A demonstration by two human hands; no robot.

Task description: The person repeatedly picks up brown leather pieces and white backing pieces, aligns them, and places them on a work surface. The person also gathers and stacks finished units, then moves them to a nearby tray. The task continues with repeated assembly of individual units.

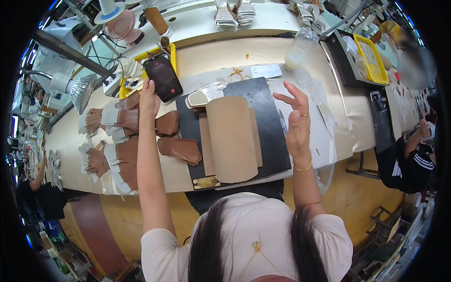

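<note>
My left hand [149, 101] reaches forward and grips a dark smartphone [164, 77] by its near left edge, some of the fingers hidden. The phone's lit screen faces up, with a small red button low on it. My right hand [297, 124] is raised at the right of the board, fingers apart and holding nothing. Between my arms a curved tan sheet [232, 141] lies over a flatter brown piece on a black board [277, 150]. Beside my left forearm lie stacks of brown leather pieces [126, 157] with pale grey ends; more brown leather pieces [181, 149] sit right of it.
A yellow basket [173, 54] stands behind the phone, near a lamp [82, 91] and a pink fan [123, 26]. A cloudy plastic bottle [300, 49] stands at the back right, beside a black tray [345, 58] with a yellow basket. Other people work at both sides.
</note>
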